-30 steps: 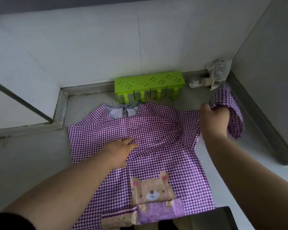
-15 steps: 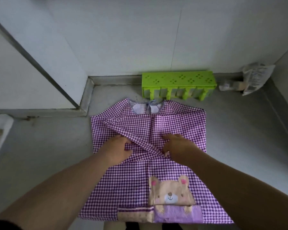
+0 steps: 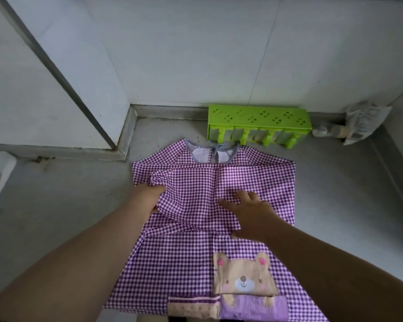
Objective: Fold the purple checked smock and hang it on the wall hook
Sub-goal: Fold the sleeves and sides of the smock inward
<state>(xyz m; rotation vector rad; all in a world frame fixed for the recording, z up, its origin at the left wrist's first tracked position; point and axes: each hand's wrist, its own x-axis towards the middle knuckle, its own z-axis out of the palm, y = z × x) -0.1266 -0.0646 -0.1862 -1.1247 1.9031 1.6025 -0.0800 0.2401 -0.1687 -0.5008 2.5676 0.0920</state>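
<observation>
Lying flat, 1 smock [image 3: 196, 259] (both sleeves folded in), left hand [image 3: 149, 198] pinching its edge, right hand [image 3: 249, 214] spread on it

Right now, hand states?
Left hand: grips the folded sleeve of the purple checked smock.
Right hand: open, fingers flat on the smock.

No readable text, brand, number or sign anywhere. Crumpled plastic packet [image 3: 363, 122], right of green rack [image 3: 258, 123], carries dark print, too blurred to read. Purple checked smock [image 3: 219, 228], just in front of green rack, bears only bear picture, no lettering.
</observation>
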